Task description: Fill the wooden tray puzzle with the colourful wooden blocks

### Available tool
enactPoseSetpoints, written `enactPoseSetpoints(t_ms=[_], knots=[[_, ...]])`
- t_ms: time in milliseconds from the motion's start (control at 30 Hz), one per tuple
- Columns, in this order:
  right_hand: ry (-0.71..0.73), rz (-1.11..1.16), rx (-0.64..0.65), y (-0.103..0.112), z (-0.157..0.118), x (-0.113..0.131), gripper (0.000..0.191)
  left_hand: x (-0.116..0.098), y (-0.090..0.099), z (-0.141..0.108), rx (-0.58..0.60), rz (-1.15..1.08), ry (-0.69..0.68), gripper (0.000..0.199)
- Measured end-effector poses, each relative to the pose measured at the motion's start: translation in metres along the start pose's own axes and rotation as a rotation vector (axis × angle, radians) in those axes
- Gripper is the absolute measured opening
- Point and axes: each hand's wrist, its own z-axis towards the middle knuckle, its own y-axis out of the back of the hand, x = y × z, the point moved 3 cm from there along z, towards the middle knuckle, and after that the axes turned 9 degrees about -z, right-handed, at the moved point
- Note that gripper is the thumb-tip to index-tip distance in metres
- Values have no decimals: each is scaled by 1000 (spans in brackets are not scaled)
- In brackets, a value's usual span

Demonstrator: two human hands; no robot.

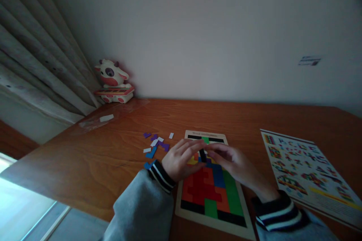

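Note:
A wooden puzzle board (181, 208) lies on the table, its frame largely filled with red, orange, green, blue and black block-shaped pieces. Over its upper half my left hand (181, 159) reaches in from the left, fingers and thumb closed about a narrow black puzzle piece (203, 155). From the right, my right hand (232, 161) meets it, fingertips pinched together at the upper end of that piece. The exact contact of the right fingers is partly hidden. Both hands cover some of the yellow and blue pieces in the board's middle.
Loose purple (166, 147), white (147, 150) and blue pieces (151, 153) lie left of the board. A printed pattern sheet (307, 169) is at the right. A cow toy with a keyboard (113, 83) and clear plastic wrapping (93, 122) sit back left, near a curtain (36, 52).

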Motion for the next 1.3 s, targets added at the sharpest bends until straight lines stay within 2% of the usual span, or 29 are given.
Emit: enactPoseSetpoints(t_ms=[100, 200, 367, 500, 667, 833, 967, 1033, 1133, 1300], knots=[[51, 16, 44, -4, -1, 10, 34, -8, -6, 4, -12, -50, -34, 56], [7, 9, 33, -4, 0, 8, 32, -9, -8, 4, -18, -36, -31, 56], [-76, 59, -38, -2, 2, -5, 36, -4, -14, 1, -17, 51, 107, 65], [-84, 131, -55, -3, 1, -6, 34, -1, -20, -3, 11, 50, 173, 49], [-55, 91, -55, -4, 1, -2, 37, -3, -18, -2, -43, 52, 183, 39], [-85, 24, -166, 6, 2, -3, 37, -1, -19, -4, -78, 40, 197, 32], [-128, -47, -306, 29, -1, -24, 48, 3, -26, -9, 19, 38, 189, 32], [-176, -94, -274, 41, -3, -42, 55, 3, -28, -10, 76, 39, 187, 35], [-207, -122, -173, 54, -7, -64, 47, 4, -29, -10, 129, 34, 223, 39], [-249, -187, -28, 59, -12, -74, 46, 5, -30, -11, 225, 22, 251, 44]])
